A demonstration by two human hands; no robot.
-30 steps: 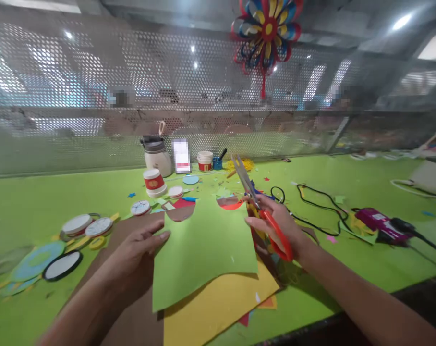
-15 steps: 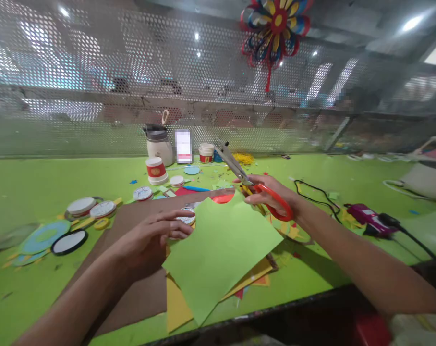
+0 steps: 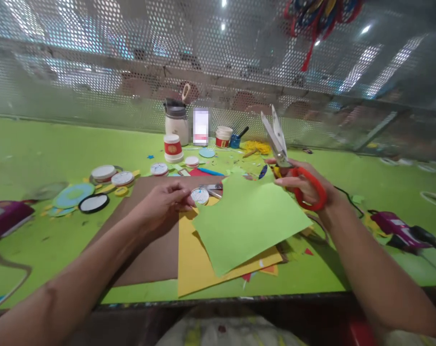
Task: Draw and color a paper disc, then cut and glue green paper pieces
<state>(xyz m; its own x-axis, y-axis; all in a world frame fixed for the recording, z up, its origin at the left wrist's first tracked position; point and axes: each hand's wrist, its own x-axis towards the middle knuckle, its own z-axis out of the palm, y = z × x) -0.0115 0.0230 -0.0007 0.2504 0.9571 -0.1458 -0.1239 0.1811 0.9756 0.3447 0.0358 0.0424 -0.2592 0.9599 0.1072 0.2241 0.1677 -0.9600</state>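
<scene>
One notched green sheet [image 3: 254, 216] overlaps a yellow sheet [image 3: 191, 259], near middle. To its right, red-handled scissors [image 3: 283, 158], blades apart, are clamped in the right hand [image 3: 309, 191]. The left hand [image 3: 167, 199] bunches its fingers by the sheet's left edge; whether gripping, I can't tell. Far off, a white tub [image 3: 173, 138] has a red label [image 3: 173, 147], unreadably small.

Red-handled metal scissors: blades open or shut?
Open. The red-handled metal scissors, held in the person's bare right hand, point upward, their blade tips apart with a visible gap between the blades.
</scene>
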